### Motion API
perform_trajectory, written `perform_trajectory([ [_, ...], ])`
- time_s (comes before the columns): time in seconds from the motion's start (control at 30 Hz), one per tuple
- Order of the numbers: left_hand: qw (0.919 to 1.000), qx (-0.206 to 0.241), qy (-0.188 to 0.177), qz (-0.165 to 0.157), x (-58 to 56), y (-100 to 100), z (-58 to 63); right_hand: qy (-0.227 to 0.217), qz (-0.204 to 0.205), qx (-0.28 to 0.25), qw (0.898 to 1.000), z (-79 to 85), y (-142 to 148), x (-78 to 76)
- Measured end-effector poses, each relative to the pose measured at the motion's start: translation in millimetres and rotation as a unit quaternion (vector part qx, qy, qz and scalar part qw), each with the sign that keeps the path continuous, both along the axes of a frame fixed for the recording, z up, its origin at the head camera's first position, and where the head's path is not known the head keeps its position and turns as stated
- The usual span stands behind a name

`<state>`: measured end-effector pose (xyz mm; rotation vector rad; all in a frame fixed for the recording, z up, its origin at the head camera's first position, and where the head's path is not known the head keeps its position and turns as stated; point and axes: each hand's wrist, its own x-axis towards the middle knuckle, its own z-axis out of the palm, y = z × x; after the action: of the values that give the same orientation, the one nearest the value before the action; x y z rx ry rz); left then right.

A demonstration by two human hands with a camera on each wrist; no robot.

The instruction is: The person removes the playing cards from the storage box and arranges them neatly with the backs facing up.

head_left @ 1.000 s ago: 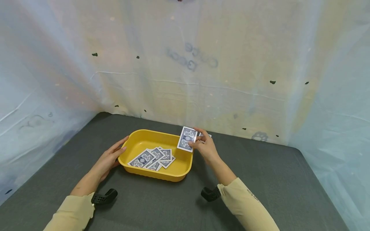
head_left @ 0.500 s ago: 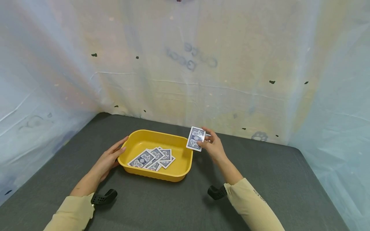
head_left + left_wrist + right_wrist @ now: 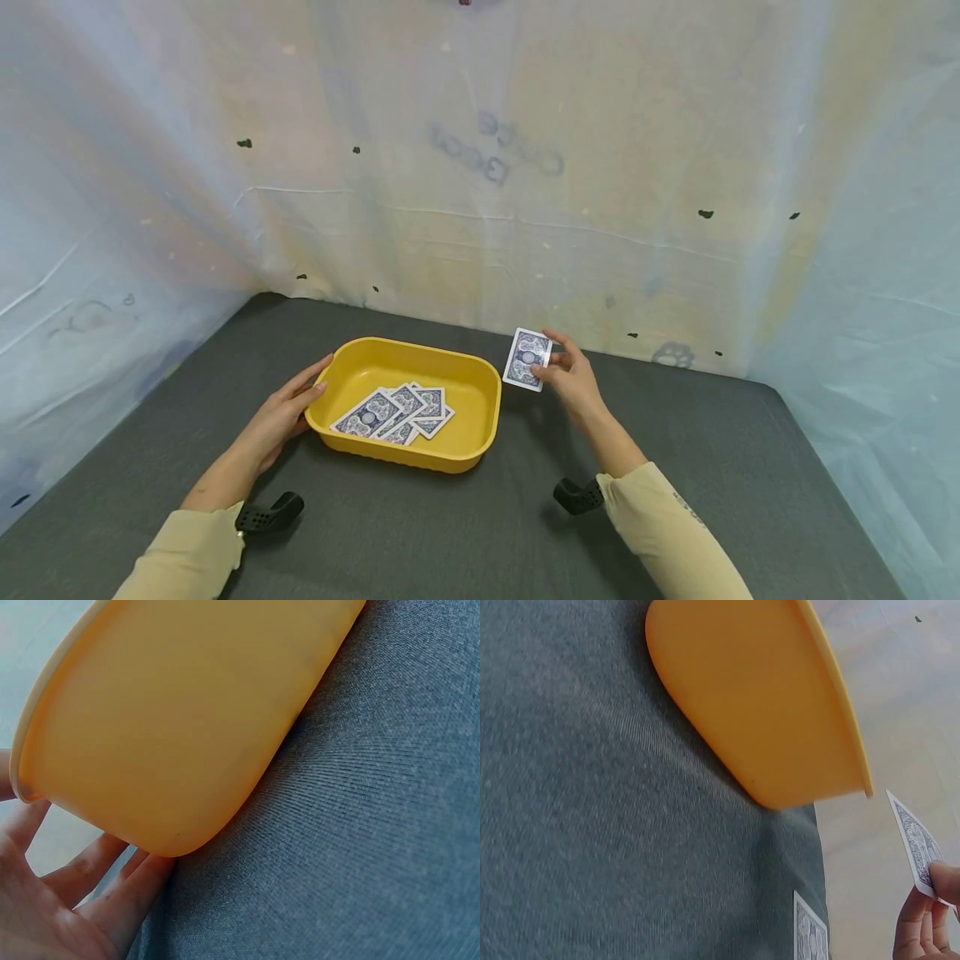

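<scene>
My right hand (image 3: 576, 383) pinches a blue-and-white playing card (image 3: 527, 354) between thumb and fingers. Patterned back up, that card is just beyond the right end of a yellow plastic tray (image 3: 468, 362). Several similar playing cards (image 3: 367, 412) lie overlapping, backs up, on the tray's floor. At the opposite end my left hand (image 3: 279, 417) grips the tray, thumb at the rim and fingers against the outer wall, as the left wrist view also shows. In the right wrist view another card (image 3: 810, 934) lies on the table; the head view hides it behind my right hand.
A dark grey cloth-covered table (image 3: 420, 533) carries the tray. Pale plastic sheeting (image 3: 480, 233) with dark spots hangs along the back and both sides. Each wrist wears a black strap device (image 3: 270, 512).
My right hand has moved right with the held card, from over the tray's right rim to beyond it. The left hand, the tray and the cards inside have stayed put.
</scene>
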<state>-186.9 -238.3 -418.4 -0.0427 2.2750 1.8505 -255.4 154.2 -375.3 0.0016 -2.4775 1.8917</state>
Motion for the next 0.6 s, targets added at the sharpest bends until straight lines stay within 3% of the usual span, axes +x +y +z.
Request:
perform_trajectory([
  [0.3, 1.0000, 0.000, 0.001, 0.001, 0.3, 0, -0.4, -0.002, -0.007, -0.016, 1.000, -1.4, 16, -3.6],
  [0.6, 1.0000, 0.000, 0.003, 0.004, 0.8, -1, -0.2, -0.017, -0.024, 0.020, 0.999, -1.7, 33, -3.7],
])
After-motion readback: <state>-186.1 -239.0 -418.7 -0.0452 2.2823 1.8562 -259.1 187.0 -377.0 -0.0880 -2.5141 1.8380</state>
